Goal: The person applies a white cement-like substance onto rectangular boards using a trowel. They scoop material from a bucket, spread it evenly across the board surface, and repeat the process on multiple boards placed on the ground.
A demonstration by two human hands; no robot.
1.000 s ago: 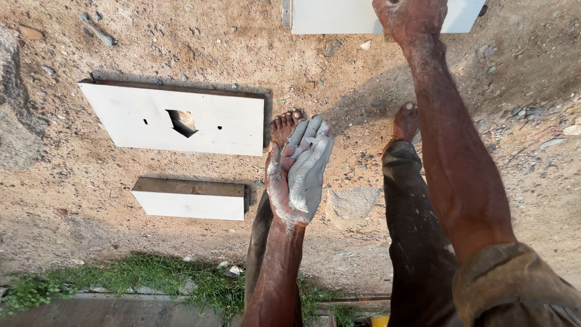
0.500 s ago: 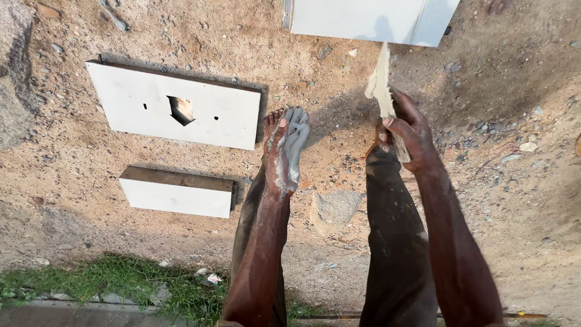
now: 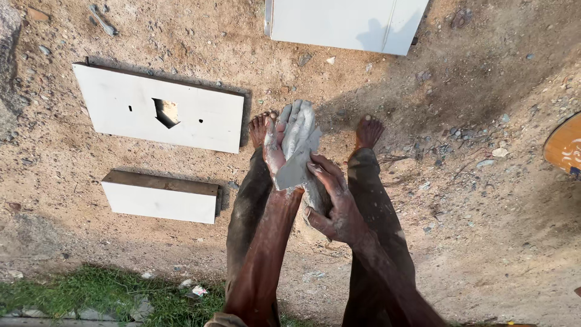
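Note:
My left hand [image 3: 289, 136] is stretched out flat, palm up, and coated in pale grey dust or paste. Across its palm lies a pale grey sheet [image 3: 298, 171], maybe cloth or paper. My right hand [image 3: 336, 209] grips the near end of that sheet and presses it against the left palm. Both hands hover above my bare feet, the left foot [image 3: 259, 127] and the right foot [image 3: 367, 130], which stand on sandy ground.
On the dirt to the left lies a white board with an arrow-shaped cutout [image 3: 206, 118], and a smaller white block [image 3: 160, 203] nearer me. A large white panel [image 3: 345, 21] lies at the top. An orange round object [image 3: 566, 148] shows at the right edge, and grass [image 3: 91, 297] at the bottom left.
My right hand came down from the white panel at the top, carrying the pale sheet, and now lays it on my left palm. The left hand stayed out flat.

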